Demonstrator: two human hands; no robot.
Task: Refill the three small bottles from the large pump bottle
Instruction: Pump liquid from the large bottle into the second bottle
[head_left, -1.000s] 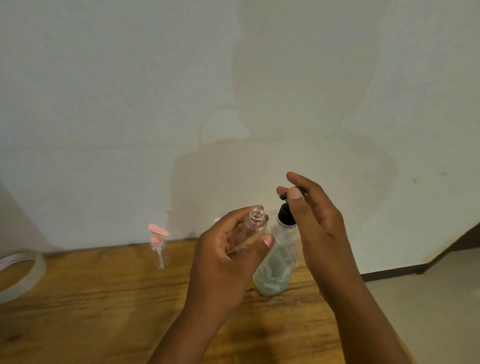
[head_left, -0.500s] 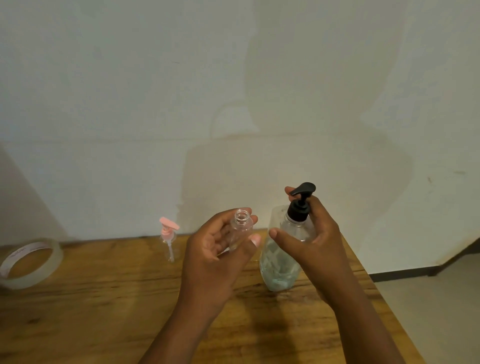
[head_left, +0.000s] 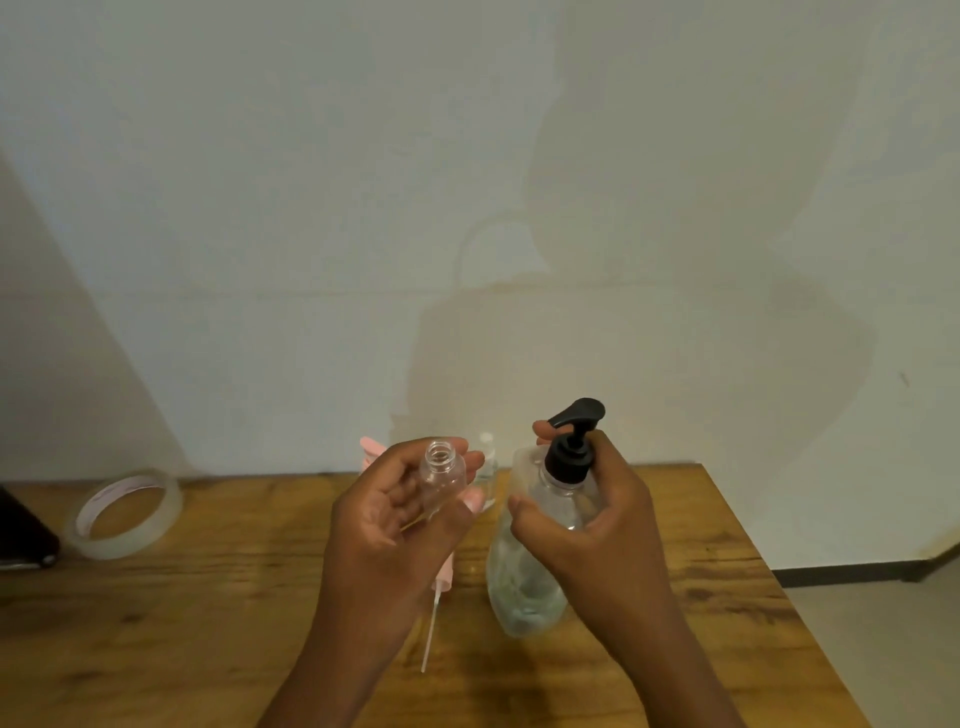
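My left hand grips a small clear bottle with its cap off and its open mouth up. Just to its right, my right hand wraps round the shoulder of the large clear pump bottle, which stands on the wooden table; its black pump head points left. Below my left hand a pink pump cap with a white dip tube lies on the table. Another small clear bottle stands behind my fingers, and a pink pump top peeks out past my left hand.
A roll of clear tape lies at the table's left, beside a dark object at the frame edge. A pale wall stands close behind the table. The table's right edge drops to the floor.
My right hand has come off the pump head and now holds the large bottle's shoulder. The view has tilted down, showing the loose pink cap with its tube on the table.
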